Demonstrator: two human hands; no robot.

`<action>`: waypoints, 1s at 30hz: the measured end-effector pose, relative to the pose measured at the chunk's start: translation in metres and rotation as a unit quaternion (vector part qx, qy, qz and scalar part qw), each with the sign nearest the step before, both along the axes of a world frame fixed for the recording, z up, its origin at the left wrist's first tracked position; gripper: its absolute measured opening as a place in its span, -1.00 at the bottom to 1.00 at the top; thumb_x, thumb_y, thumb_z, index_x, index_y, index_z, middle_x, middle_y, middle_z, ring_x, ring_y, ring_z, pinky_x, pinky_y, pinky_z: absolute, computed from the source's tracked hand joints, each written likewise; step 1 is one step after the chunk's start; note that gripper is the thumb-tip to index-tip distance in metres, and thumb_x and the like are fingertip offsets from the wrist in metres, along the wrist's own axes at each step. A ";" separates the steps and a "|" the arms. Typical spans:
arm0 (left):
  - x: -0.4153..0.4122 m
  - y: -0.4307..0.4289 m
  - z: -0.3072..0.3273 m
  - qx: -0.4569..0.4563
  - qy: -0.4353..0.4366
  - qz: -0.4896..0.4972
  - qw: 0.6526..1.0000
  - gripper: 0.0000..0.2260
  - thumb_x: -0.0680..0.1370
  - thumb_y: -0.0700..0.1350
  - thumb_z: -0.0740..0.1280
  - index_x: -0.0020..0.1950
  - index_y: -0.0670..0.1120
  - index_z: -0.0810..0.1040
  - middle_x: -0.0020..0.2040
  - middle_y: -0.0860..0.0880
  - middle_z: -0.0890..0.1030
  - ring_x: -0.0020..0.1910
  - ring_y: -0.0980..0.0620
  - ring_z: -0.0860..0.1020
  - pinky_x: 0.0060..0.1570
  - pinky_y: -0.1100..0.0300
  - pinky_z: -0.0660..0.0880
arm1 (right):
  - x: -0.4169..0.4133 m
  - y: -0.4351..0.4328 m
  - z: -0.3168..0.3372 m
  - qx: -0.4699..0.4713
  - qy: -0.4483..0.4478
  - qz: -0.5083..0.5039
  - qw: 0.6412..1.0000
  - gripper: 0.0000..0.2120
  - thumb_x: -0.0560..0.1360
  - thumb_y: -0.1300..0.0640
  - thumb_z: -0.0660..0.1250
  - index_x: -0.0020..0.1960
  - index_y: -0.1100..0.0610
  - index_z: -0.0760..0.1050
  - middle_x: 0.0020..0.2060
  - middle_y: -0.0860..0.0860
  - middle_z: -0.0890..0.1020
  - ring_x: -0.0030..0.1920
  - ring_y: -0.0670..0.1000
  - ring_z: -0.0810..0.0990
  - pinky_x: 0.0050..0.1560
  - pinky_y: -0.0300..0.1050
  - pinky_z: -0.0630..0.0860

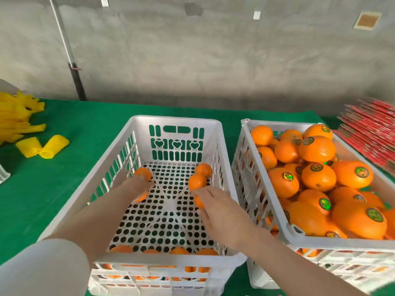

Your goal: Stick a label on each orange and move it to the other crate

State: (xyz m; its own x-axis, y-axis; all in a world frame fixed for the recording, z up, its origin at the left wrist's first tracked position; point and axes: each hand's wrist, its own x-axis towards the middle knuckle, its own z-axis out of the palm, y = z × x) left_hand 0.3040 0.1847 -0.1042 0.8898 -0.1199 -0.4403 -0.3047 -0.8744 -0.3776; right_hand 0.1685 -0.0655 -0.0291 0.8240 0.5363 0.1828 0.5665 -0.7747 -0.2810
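Observation:
Two white plastic crates stand side by side on a green cloth. The left crate (177, 122) shows mostly its bare perforated floor, with a row of oranges (179, 251) against its near wall. The right crate (265, 186) is heaped with oranges (318, 176) that carry round labels. Both my hands reach into the left crate. My left hand (131, 188) is by the left wall, curled round an orange (142, 174), and another orange shows under the palm. My right hand (215, 204) grips an orange (198, 202); two more oranges (197, 181) lie just beyond its fingers.
Yellow foam fruit nets (42, 146) lie loose on the cloth at the left, next to a bigger yellow pile (15, 118). A stack of red flat cartons (372, 133) sits at the far right behind the full crate. A grey wall and a pole (70, 60) stand behind the table.

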 end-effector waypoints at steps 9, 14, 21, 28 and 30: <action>-0.064 -0.048 0.098 -0.532 -0.060 0.018 0.844 -0.40 0.33 -0.34 0.52 0.08 0.20 0.32 0.16 0.12 0.41 0.06 0.08 0.49 -0.16 0.34 0.50 | -0.001 -0.013 0.016 0.282 0.095 -0.075 0.952 -0.66 0.56 0.28 0.24 0.32 0.13 0.38 0.14 0.03 0.53 0.13 -0.03 0.51 0.17 -0.27 0.45; -0.157 -0.098 0.131 -0.651 -0.124 -0.077 0.745 -0.37 0.32 -0.35 0.54 0.06 0.24 0.33 0.12 0.22 0.43 0.00 0.44 0.52 -0.27 0.56 0.44 | -0.028 -0.038 0.037 0.385 0.193 -0.020 0.902 -0.33 0.36 0.19 0.51 0.36 -0.08 0.30 0.12 -0.26 0.42 0.04 -0.26 0.52 -0.02 -0.26 0.57; -0.238 -0.170 0.127 -0.662 -0.174 -0.126 0.718 -0.36 0.35 -0.23 0.55 0.17 0.29 0.31 0.22 0.29 0.34 0.15 0.27 0.46 0.00 0.44 0.49 | -0.093 -0.102 0.045 0.401 0.153 -0.021 0.903 -0.43 0.27 -0.01 0.57 0.16 -0.23 0.36 0.11 -0.18 0.50 0.10 -0.12 0.53 0.01 -0.17 0.57; -0.287 -0.240 0.063 -0.638 -0.071 0.077 0.763 -0.35 0.27 -0.03 0.60 0.15 0.28 0.26 0.05 0.25 0.45 -0.04 0.19 0.51 -0.22 0.47 0.43 | -0.133 -0.174 -0.019 0.315 0.304 -0.089 0.895 -0.64 0.36 -0.20 0.42 0.10 -0.21 0.42 -0.09 -0.22 0.58 -0.07 -0.17 0.60 -0.01 -0.18 0.58; -0.290 -0.248 0.039 -0.654 -0.041 0.174 0.735 -0.33 0.27 -0.12 0.60 0.18 0.20 0.27 0.03 0.16 0.46 -0.06 0.13 0.49 -0.25 0.41 0.39 | -0.130 -0.196 -0.050 0.228 0.322 -0.123 0.911 -0.71 0.52 -0.11 0.29 0.18 -0.03 0.48 0.02 -0.16 0.59 0.05 -0.11 0.58 0.09 -0.14 0.52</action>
State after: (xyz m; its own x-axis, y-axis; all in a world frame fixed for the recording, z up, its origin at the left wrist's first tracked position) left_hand 0.0139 -0.0635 -0.0656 0.9840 -0.1513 -0.0941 0.0004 -0.5261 0.8504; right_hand 0.0381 -0.2614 -0.0795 0.9237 0.3110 -0.2238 -0.0046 -0.5752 -0.8180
